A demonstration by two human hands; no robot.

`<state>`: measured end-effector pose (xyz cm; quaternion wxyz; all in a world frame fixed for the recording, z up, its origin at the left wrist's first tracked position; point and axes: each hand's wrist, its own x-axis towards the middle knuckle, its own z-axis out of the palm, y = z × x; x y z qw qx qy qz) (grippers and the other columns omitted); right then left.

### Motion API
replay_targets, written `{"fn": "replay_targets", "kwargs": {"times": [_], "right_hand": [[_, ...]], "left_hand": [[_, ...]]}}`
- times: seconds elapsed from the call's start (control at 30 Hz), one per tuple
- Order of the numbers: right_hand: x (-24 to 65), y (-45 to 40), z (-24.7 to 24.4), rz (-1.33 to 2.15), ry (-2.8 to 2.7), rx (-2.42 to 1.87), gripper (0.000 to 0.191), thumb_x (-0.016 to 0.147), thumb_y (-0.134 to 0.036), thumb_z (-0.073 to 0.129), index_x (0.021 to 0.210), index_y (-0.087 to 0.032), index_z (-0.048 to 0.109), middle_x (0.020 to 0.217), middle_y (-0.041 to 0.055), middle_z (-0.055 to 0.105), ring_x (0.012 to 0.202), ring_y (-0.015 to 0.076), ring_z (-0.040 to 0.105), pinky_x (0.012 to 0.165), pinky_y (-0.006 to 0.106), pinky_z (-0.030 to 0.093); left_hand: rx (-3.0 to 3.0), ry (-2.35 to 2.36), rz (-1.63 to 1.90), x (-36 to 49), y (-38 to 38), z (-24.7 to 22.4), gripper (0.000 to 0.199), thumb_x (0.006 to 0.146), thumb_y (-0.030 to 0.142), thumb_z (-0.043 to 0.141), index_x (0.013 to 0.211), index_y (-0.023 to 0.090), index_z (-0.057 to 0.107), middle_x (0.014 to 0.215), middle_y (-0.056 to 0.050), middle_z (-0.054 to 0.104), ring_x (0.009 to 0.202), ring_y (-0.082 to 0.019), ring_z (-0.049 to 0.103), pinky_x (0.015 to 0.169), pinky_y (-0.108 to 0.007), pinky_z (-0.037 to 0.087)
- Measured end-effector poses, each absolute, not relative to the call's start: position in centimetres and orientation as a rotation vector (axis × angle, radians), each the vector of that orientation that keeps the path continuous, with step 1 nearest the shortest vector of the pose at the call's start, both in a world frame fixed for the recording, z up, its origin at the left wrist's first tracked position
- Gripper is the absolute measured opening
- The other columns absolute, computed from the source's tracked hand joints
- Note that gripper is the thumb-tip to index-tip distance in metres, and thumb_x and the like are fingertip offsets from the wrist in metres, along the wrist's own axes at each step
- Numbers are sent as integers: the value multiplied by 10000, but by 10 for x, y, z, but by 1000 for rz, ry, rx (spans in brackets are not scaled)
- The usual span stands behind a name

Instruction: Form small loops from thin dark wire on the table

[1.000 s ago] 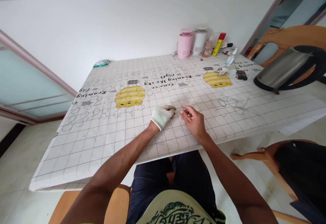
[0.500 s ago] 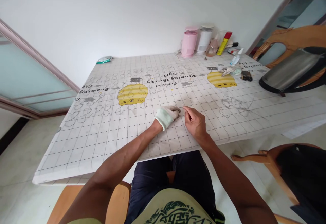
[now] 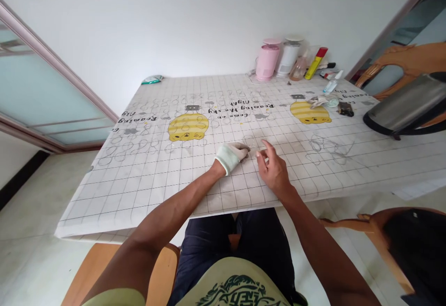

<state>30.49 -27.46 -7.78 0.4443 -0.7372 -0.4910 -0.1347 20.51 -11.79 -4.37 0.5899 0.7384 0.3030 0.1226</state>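
My left hand (image 3: 232, 155) wears a pale glove and rests on the tablecloth. Its fingers are pinched together on a thin grey wire (image 3: 249, 139), of which a faint loop shows just beyond the fingertips. Bare and a little to the right, my right hand (image 3: 273, 167) has its thumb and index finger apart, with nothing visible between them. A loose tangle of similar wire (image 3: 327, 150) lies farther right. On the left half of the cloth are rows of thin wire loops (image 3: 130, 146), many shaped like figure eights.
A steel kettle (image 3: 407, 104) stands at the right edge. Along the wall are a pink cylinder (image 3: 267, 61), a white cylinder (image 3: 288, 57), a pump bottle (image 3: 298, 68) and a yellow-red can (image 3: 316, 63). A crumpled glove (image 3: 323, 101) lies near a small dark item (image 3: 345, 109). A green packet (image 3: 152, 80) sits far left.
My right thumb and index finger have spread apart from a closed pinch. My left hand keeps its pinch in about the same place. The view has shifted slightly.
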Motion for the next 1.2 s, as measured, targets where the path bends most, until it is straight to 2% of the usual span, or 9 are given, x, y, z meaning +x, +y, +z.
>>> {"fn": "replay_targets", "kwargs": {"times": [0.07, 0.2, 0.33, 0.5, 0.63, 0.77, 0.93, 1.1, 1.2], "right_hand": [[303, -280, -74, -236, -1076, -1816, 393, 1110, -427, 507, 1389, -180, 632, 920, 76, 815, 714, 226, 765, 672, 361, 609], [299, -285, -69, -21, -925, -1787, 346, 1104, -469, 501, 1085, -205, 723, 827, 52, 801, 607, 188, 726, 607, 315, 574], [294, -278, -69, 120, -893, -1735, 354, 1080, -476, 538, 954, -207, 731, 774, 48, 780, 556, 172, 693, 511, 280, 521], [291, -272, -71, 103, -929, -1687, 332, 1084, -446, 531, 934, -219, 721, 750, 41, 763, 599, 180, 713, 585, 293, 569], [290, -274, -70, 84, -970, -1677, 364, 1092, -516, 533, 945, -227, 699, 777, 44, 771, 596, 182, 704, 585, 306, 571], [292, -274, -71, 74, -1029, -1693, 341, 1100, -477, 528, 911, -237, 677, 728, 21, 745, 580, 173, 691, 610, 308, 568], [293, -272, -68, 25, -1034, -1740, 351, 1100, -413, 521, 824, -235, 646, 640, -5, 684, 530, 158, 639, 593, 303, 526], [292, -274, -65, 96, -953, -1712, 387, 1086, -454, 544, 779, -233, 625, 625, -1, 676, 510, 155, 625, 545, 291, 507], [292, -278, -66, 133, -904, -1678, 380, 1081, -477, 554, 810, -229, 650, 647, 7, 690, 514, 158, 631, 523, 287, 503]], "left_hand": [[1708, 724, 305, 206, -118, -43, 259, 899, 158, 604, 1038, 165, 823, 745, 2, 740, 618, -110, 649, 607, -212, 509], [1691, 717, 337, 207, -119, -44, 258, 908, 152, 587, 1030, 168, 814, 799, -2, 756, 618, -103, 664, 611, -211, 517], [1716, 730, 318, 207, -121, -42, 247, 914, 161, 588, 1007, 177, 817, 800, -1, 759, 634, -109, 678, 628, -214, 524], [1740, 713, 324, 206, -120, -42, 250, 913, 176, 589, 993, 183, 826, 803, -11, 766, 654, -128, 694, 647, -228, 537], [1776, 731, 333, 206, -118, -43, 246, 901, 188, 606, 1003, 189, 829, 831, -12, 781, 669, -131, 705, 673, -229, 549], [1801, 722, 328, 205, -119, -44, 245, 905, 195, 604, 1005, 182, 827, 808, -12, 775, 673, -136, 704, 665, -231, 545], [1793, 660, 295, 203, -121, -44, 251, 914, 195, 595, 1006, 175, 828, 762, -7, 763, 683, -138, 699, 684, -233, 541], [1774, 669, 279, 202, -125, -36, 248, 909, 171, 598, 1010, 170, 825, 812, -11, 783, 687, -129, 703, 689, -230, 539], [1763, 669, 265, 200, -125, -28, 203, 922, 211, 616, 945, 178, 815, 821, -16, 789, 694, -132, 708, 697, -231, 543]]}}
